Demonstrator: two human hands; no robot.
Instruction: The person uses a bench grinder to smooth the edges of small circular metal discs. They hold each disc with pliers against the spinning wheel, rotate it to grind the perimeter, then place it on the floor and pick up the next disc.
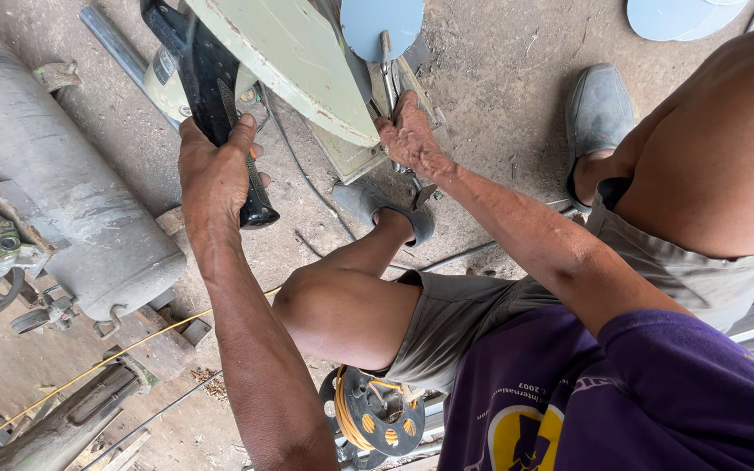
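Dirt-floor workshop, person seated low at a chop saw.

Floor: bare packed earth, dusty, scraps about. Grey tank lies at left, a pipe beyond it, a yellow cord running under it; black spool wound with the cord near the knee. Pale blue discs at the top edge. Grey shoes flat on the ground. Left hand: clenched round the saw's black handle, thumb wrapped over. Green guard sits just right of the handle. Right hand: fingers curled down at the saw base, touching a metal piece there; cannot tell whether it truly grips.
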